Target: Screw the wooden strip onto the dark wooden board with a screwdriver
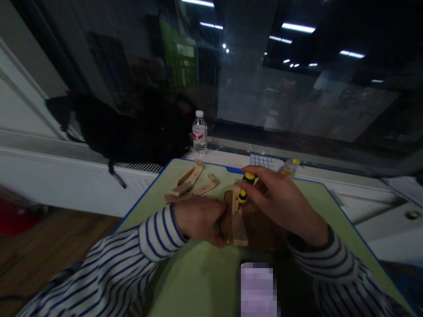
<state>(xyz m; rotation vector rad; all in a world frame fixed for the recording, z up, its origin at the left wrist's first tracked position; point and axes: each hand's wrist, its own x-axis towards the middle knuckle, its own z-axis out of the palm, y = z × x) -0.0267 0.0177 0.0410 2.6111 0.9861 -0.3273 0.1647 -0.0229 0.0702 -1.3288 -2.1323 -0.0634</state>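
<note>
My right hand (287, 204) grips a short yellow-and-black screwdriver (244, 190) by its handle, the fingers bent around the top. Its tip points down at a light wooden strip (239, 231), where small dark holes or screws show. The strip lies across a dark brown wooden board (261, 231) on the table. At the board's left edge, my left hand (200, 218) is closed around the side, thumb toward me; some of its fingers are hidden. Beyond the left hand lie more light wooden pieces (190, 180) with holes and bent ends.
The light green table (185, 268) has a blue edge. Near me lies a phone (258, 288) with a blurred screen. On the windowsill stand a water bottle (199, 134), a black bag (132, 127) and a clear packet with a yellow part (290, 167).
</note>
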